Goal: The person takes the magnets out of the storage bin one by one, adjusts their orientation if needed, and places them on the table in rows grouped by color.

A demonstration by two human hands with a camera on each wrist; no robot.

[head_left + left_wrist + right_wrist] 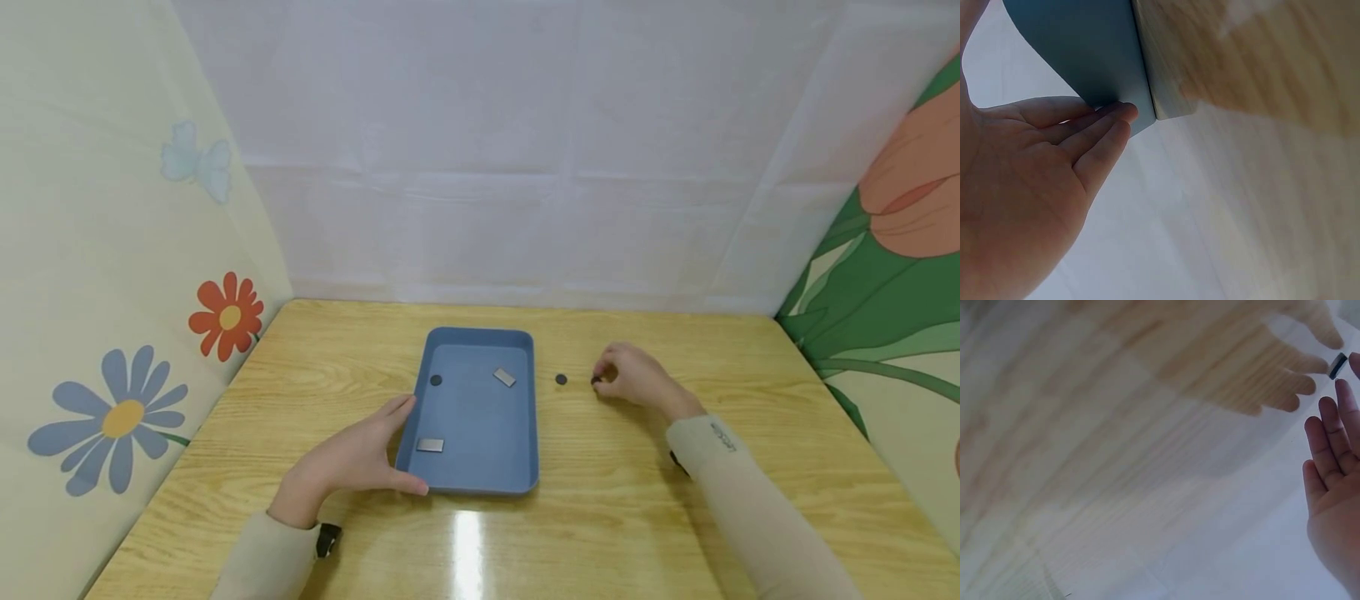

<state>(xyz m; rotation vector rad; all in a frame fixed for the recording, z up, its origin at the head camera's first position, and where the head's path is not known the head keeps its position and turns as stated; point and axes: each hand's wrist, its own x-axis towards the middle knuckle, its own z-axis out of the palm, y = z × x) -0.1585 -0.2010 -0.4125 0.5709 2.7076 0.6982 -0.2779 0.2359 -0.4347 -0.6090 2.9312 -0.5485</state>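
Note:
A blue rectangular tray (536, 417) stands on the table. My left hand (360, 454) spans its near left corner, with fairly straight fingers along the left wall and the thumb at the near edge. In the left wrist view the fingers (1107, 134) rest against the tray's outer wall (1107, 56). Inside the tray lie a small dark disc (437, 380) and two silver rectangular plates, one (504, 377) at the far right, the other (431, 446) at the near left. My right hand (633, 379) pinches another dark disc (1338, 365) between thumb and index fingertip, close to the tabletop.
A loose dark disc (561, 379) lies on the wooden table (615, 492), between the tray and my right hand. White cloth (487, 167) hangs behind the table's back edge. Flower-printed panels flank it on the left (82, 275) and right (885, 333).

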